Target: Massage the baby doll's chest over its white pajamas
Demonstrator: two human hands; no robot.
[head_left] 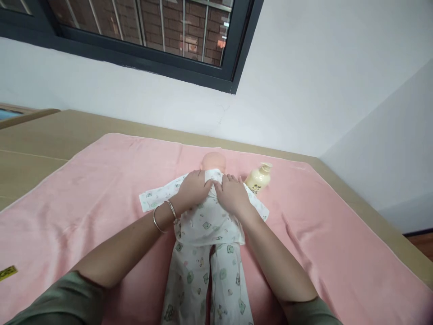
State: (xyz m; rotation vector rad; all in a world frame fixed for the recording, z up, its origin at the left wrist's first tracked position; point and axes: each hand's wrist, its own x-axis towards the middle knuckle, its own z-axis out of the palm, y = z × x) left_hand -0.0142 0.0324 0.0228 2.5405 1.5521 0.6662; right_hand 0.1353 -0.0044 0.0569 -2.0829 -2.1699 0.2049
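A baby doll lies on the pink blanket, its bald head [213, 161] pointing away from me. It wears a white printed top [206, 223] and matching trousers [191, 275], with both sleeves spread out sideways. My left hand [193, 190] rests on the left shoulder area of the top, fingers laid over the cloth. On the other shoulder area lies my right hand [232, 194], also with its fingers stretched out. The two thumbs nearly meet near the neck of the top. Whether the doll faces up or down I cannot tell.
A cream-yellow pump bottle [259, 178] stands just right of the doll's shoulder. The pink blanket [111, 180] covers much of a wooden surface [77, 128]. A small yellow-and-black strip [8, 272] is at the far left. Behind are a white wall and a dark-framed window [142, 47].
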